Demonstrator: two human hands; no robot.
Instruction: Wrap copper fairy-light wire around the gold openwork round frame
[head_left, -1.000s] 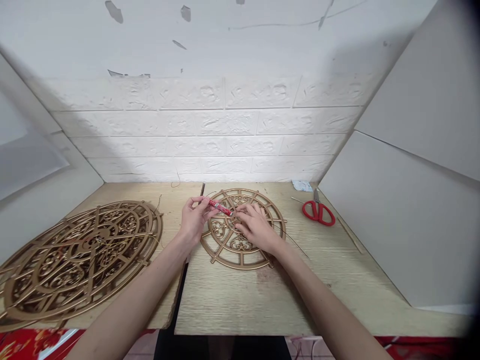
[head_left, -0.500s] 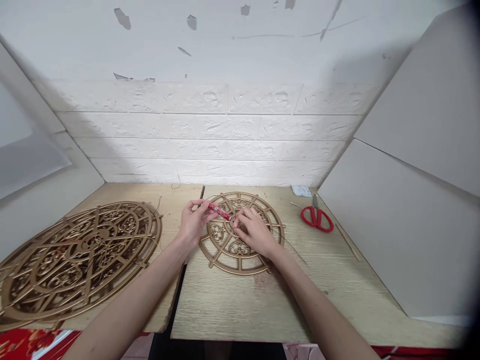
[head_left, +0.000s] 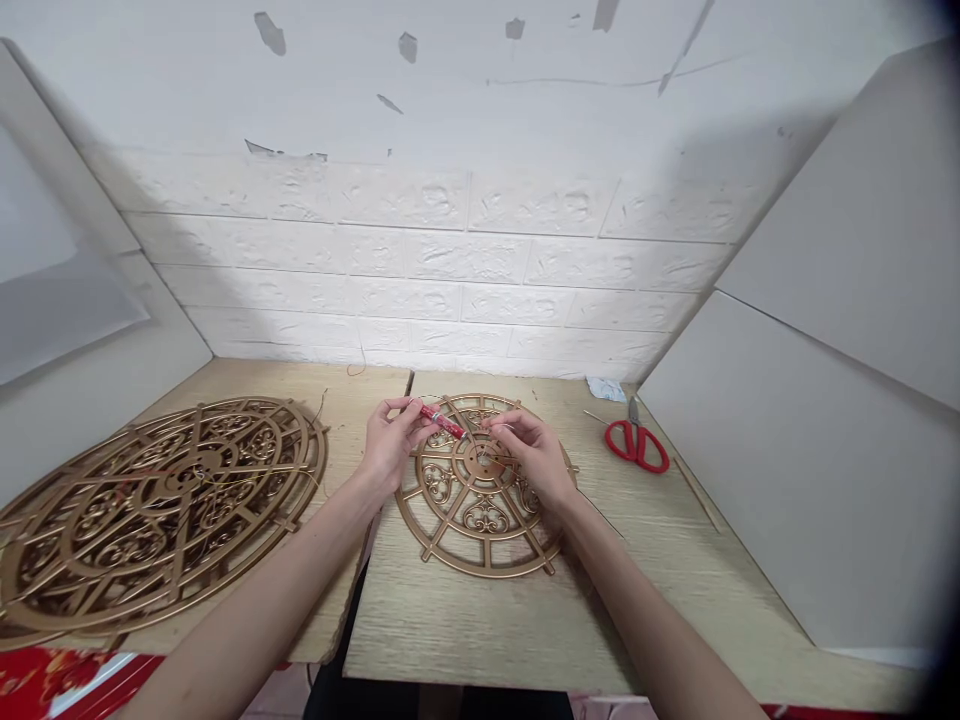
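My left hand grips a slim red tube, tilted with its tip pointing down and right. Beneath both hands lies a round gold lattice ornament with scrollwork between its spokes and a ring hub. Above the hub's right side, my right hand has its thumb and forefinger pinched together on a thin strand; its exact kind is too fine to make out. A thin dark wire shows beside my right wrist.
Several similar gold lattice ornaments are piled at the left. Red-handled scissors lie at the right, near a thin stick and a small light-blue packet. A white brick-pattern wall stands behind, with white panels at the sides.
My right hand has lifted and shifted slightly right off the hub, uncovering its centre. The ornament appears slightly lower in view. My left hand still holds the red tube in nearly the same place.
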